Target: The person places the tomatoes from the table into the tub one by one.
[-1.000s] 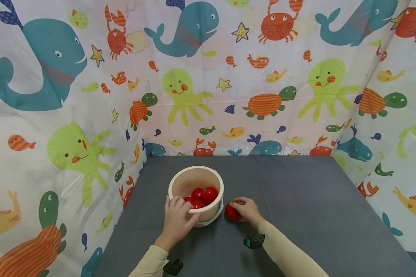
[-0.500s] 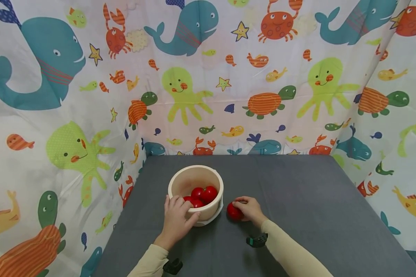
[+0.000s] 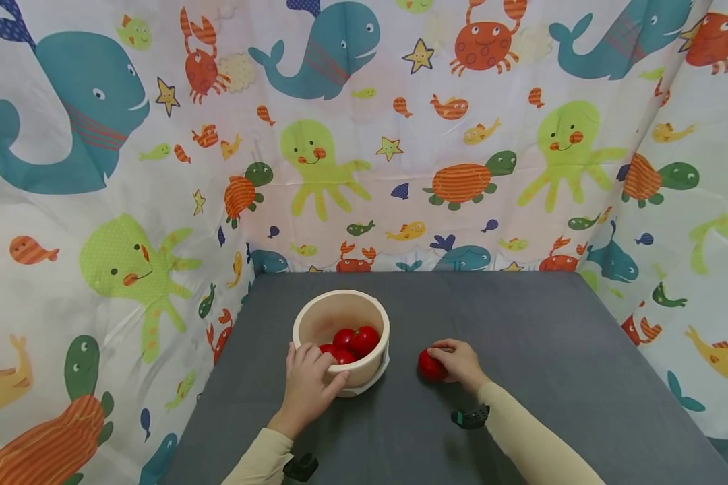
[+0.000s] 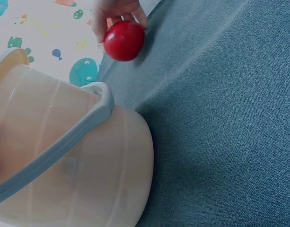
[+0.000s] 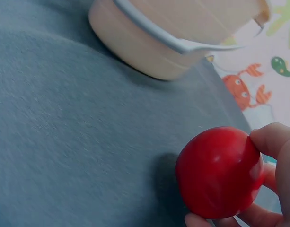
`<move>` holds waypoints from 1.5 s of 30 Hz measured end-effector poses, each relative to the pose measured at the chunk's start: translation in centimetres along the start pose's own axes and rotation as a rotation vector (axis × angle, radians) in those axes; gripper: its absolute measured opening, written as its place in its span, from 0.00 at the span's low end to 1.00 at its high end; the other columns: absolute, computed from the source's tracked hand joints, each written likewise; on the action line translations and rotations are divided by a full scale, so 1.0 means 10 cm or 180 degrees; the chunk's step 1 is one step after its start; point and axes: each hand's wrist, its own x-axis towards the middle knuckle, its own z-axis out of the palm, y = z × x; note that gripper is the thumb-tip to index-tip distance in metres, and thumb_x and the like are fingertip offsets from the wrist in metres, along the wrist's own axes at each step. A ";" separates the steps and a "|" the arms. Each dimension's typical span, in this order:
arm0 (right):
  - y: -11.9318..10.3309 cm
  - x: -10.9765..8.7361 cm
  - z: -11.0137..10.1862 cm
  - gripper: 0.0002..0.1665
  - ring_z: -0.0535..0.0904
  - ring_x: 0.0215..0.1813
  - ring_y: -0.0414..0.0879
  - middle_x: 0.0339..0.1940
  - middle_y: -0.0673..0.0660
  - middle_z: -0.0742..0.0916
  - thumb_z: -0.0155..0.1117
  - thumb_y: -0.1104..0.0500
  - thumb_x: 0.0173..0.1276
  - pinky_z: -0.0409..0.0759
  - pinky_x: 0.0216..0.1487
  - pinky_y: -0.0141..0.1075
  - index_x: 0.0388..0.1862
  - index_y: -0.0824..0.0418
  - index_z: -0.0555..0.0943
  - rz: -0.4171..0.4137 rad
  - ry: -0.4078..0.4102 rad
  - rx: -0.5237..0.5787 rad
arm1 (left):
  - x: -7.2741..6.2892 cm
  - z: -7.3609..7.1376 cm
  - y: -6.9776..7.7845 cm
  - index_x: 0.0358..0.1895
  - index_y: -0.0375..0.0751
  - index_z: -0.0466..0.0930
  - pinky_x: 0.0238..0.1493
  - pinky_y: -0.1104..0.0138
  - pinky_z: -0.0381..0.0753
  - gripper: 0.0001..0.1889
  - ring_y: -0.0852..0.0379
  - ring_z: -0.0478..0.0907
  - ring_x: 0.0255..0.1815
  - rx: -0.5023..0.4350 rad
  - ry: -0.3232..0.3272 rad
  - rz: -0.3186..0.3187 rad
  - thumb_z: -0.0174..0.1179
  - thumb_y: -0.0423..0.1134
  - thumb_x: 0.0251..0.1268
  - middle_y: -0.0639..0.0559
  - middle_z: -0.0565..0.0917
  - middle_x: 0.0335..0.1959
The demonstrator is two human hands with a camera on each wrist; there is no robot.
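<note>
A cream plastic bucket with a pale handle stands on the grey table, with several red tomatoes inside. My left hand grips the bucket's near left rim, fingers over the edge and thumb along the outside. To the right of the bucket, my right hand holds another red tomato between thumb and fingers. In the right wrist view a shadow falls on the cloth close beside this tomato. The bucket is apart from it, with grey cloth showing between them.
The table's dark grey cloth reaches back to a white curtain printed with sea animals, which also hangs along the left and right sides. Each wrist wears a black band, such as the right wristband.
My right hand has moved to the right with the tomato, away from the bucket. My left hand stays on the bucket rim, and the bucket has not moved.
</note>
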 end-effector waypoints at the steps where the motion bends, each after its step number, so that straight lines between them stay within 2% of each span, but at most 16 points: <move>1: -0.01 0.00 -0.04 0.24 0.86 0.54 0.61 0.59 0.72 0.87 0.69 0.53 0.74 0.91 0.36 0.50 0.61 0.67 0.83 -0.0012 -0.0003 -0.0025 | 0.00 0.00 0.00 0.33 0.49 0.82 0.66 0.20 0.62 0.11 0.43 0.75 0.53 -0.0002 -0.0006 0.0002 0.70 0.51 0.60 0.49 0.81 0.35; 13: -0.44 0.10 -0.51 0.29 0.82 0.61 0.67 0.65 0.74 0.83 0.66 0.50 0.77 0.92 0.43 0.49 0.67 0.67 0.79 -0.0140 0.0116 -0.0320 | 0.01 0.01 0.00 0.33 0.46 0.83 0.65 0.19 0.62 0.12 0.42 0.76 0.53 -0.0012 0.0013 0.0061 0.69 0.51 0.60 0.49 0.81 0.34; 22: -0.99 0.16 -0.59 0.30 0.80 0.64 0.68 0.67 0.72 0.82 0.66 0.50 0.78 0.90 0.50 0.49 0.70 0.64 0.77 -0.0391 0.0044 -0.0388 | 0.01 -0.01 0.01 0.34 0.46 0.82 0.66 0.20 0.61 0.13 0.42 0.75 0.53 -0.0025 -0.0025 0.0005 0.70 0.51 0.60 0.48 0.81 0.35; 27: -1.31 0.16 -0.48 0.29 0.79 0.66 0.68 0.68 0.71 0.82 0.67 0.50 0.77 0.88 0.55 0.52 0.70 0.63 0.78 -0.0435 -0.0002 -0.0267 | 0.01 0.00 0.01 0.33 0.46 0.82 0.66 0.20 0.62 0.13 0.41 0.76 0.53 -0.0038 -0.0001 0.0012 0.70 0.51 0.60 0.48 0.81 0.35; 32: -1.55 0.14 -0.24 0.28 0.82 0.64 0.66 0.66 0.69 0.83 0.68 0.50 0.77 0.89 0.53 0.52 0.69 0.62 0.79 -0.0481 -0.0053 -0.0215 | 0.00 0.01 0.00 0.33 0.46 0.82 0.65 0.19 0.62 0.12 0.42 0.75 0.53 -0.0024 0.0032 0.0027 0.70 0.50 0.59 0.48 0.81 0.34; 45: -1.90 0.01 0.39 0.25 0.87 0.57 0.62 0.58 0.66 0.88 0.71 0.52 0.74 0.91 0.45 0.51 0.65 0.61 0.83 -0.0822 -0.0290 -0.0169 | 0.01 0.01 0.02 0.32 0.48 0.81 0.67 0.20 0.60 0.12 0.41 0.75 0.54 -0.0084 -0.0001 -0.0020 0.70 0.50 0.61 0.48 0.81 0.34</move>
